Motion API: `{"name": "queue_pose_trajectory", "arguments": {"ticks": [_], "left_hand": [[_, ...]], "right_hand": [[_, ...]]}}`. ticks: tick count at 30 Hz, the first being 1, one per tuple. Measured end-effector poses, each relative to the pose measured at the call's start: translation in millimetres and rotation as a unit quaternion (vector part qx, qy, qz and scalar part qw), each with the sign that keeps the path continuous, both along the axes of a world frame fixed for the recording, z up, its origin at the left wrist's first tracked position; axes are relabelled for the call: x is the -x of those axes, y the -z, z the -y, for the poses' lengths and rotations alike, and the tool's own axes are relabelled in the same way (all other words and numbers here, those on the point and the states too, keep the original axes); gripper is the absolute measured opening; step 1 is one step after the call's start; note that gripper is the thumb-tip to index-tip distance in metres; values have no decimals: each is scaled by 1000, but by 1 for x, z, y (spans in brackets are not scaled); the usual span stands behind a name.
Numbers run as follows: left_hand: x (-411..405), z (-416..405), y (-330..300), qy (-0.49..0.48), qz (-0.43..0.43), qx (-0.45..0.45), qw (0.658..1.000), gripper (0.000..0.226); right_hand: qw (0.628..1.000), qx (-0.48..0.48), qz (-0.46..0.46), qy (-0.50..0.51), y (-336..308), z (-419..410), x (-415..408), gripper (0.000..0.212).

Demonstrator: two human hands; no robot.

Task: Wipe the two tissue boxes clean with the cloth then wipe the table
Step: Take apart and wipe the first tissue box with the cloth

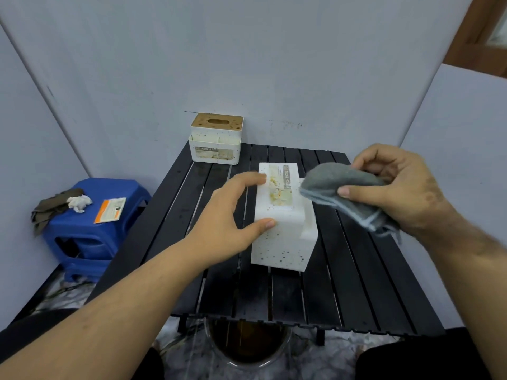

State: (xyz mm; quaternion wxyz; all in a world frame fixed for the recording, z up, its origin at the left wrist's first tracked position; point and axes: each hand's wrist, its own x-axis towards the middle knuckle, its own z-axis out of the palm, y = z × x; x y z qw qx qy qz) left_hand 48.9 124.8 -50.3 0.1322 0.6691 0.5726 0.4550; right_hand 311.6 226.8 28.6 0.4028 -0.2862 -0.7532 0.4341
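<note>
A white speckled tissue box (282,215) lies tipped on its side at the middle of the black slatted table (356,283). The left hand (233,212) steadies it, spread fingers and thumb touching its left edge. Just right of that box, the right hand (400,187) pinches a folded grey cloth (343,187) (thumb pressed on top). A second tissue box (216,141), wooden-lidded and upright, stands behind the tipped box at the table's far edge.

Soft even indoor light, faint shadows, slight blur (wide-angle bending at edges)
</note>
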Motion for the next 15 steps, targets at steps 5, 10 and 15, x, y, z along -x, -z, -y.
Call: {"name": "queue_pose_trajectory", "arguments": {"ticks": [5,10,15], "left_hand": [[-5,0,7,-15,-1,-88,996,27],[-4,-3,13,-4,47,-96,994,25],[-2,-4,19,5,93,-80,992,25]], "right_hand": [[992,-88,93,-5,14,16,29,33],[995,-54,65,50,16,19,40,30],[994,-63,82,28,14,20,41,27]]}}
